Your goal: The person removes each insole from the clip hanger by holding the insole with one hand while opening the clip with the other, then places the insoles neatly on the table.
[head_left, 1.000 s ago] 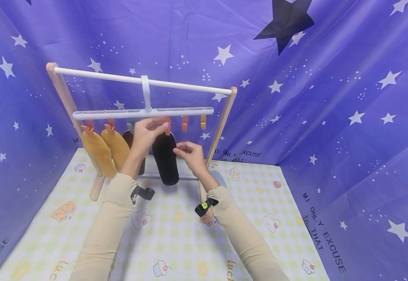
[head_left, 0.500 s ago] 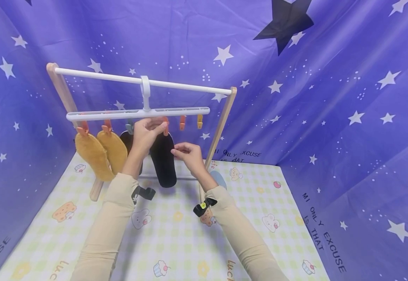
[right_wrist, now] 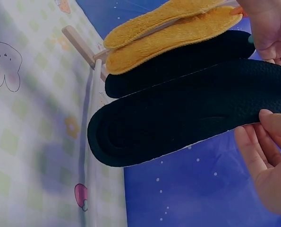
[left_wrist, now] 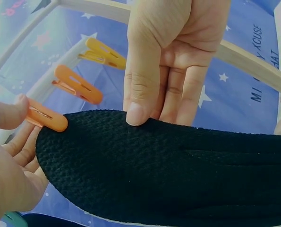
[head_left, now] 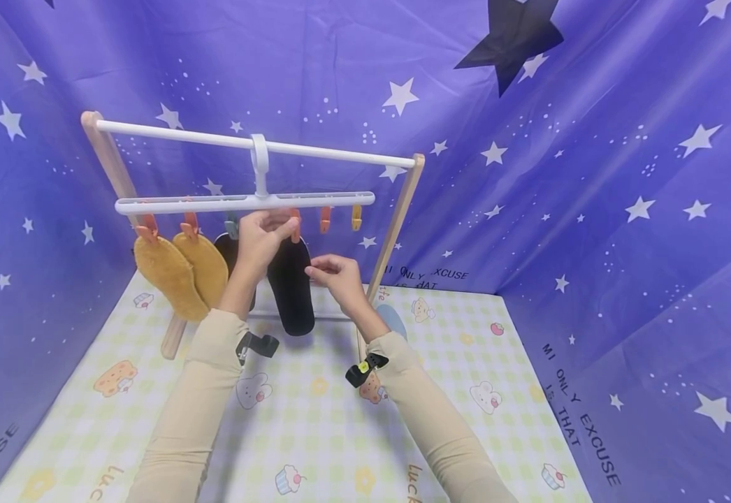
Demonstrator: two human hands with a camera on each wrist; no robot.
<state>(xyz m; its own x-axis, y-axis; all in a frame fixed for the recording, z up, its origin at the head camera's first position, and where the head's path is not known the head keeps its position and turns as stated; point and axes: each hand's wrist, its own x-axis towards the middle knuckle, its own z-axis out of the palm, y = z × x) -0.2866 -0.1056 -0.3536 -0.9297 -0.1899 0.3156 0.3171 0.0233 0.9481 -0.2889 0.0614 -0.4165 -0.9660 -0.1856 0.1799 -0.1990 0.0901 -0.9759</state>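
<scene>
The person's left hand [head_left: 258, 241] pinches one orange clip [head_left: 295, 227] at the top of the nearer black insole [head_left: 293, 293] of two, the right hand [head_left: 338, 279] pinching its edge, under one white hanger [head_left: 196, 205] with six clips [head_left: 325, 220] and two yellow insoles [head_left: 165, 274], though whether the orange clip grips fully is hard to tell.

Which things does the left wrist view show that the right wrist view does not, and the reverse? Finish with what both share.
Only the left wrist view: a yellow clip and an orange clip with nothing hanging from them.

Only the right wrist view: two yellow insoles, a rabbit print and the rounded far end of the front black insole.

Both: part of that front black insole, its edge pinched by the right hand, part of the left hand, and the blue backdrop.
</scene>
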